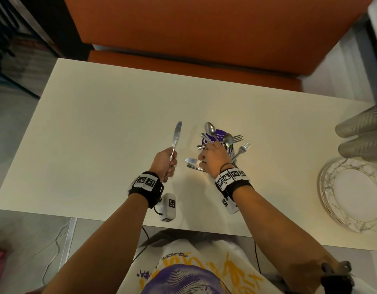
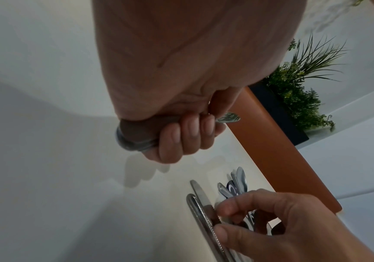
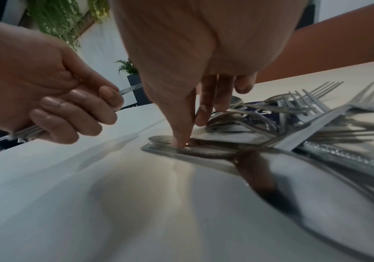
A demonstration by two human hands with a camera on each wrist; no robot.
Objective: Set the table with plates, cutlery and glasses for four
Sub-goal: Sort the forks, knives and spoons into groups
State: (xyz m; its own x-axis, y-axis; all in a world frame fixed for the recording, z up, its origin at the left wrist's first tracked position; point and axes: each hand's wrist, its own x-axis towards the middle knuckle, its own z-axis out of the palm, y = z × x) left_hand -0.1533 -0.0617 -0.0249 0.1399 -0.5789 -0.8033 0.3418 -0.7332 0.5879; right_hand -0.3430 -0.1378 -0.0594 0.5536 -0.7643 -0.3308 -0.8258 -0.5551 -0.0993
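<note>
Sorting cutlery mid-table [image 1: 98, 134]: my left hand [image 1: 165, 164] is fisted round a knife [image 1: 176, 136], blade pointing away, while my right hand [image 1: 213, 160] dips into the pile [image 1: 227, 141], thumb [image 3: 177, 127] pressing a second knife [image 1: 190, 160], grip unclear, which I judge needs pinching free next, plates [image 1: 327, 198] and glasses [image 1: 361, 124] waiting far right.

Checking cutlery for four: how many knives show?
3: one knife in the left hand, two knives side by side under the right hand; others may hide in the cutlery pile.
</note>
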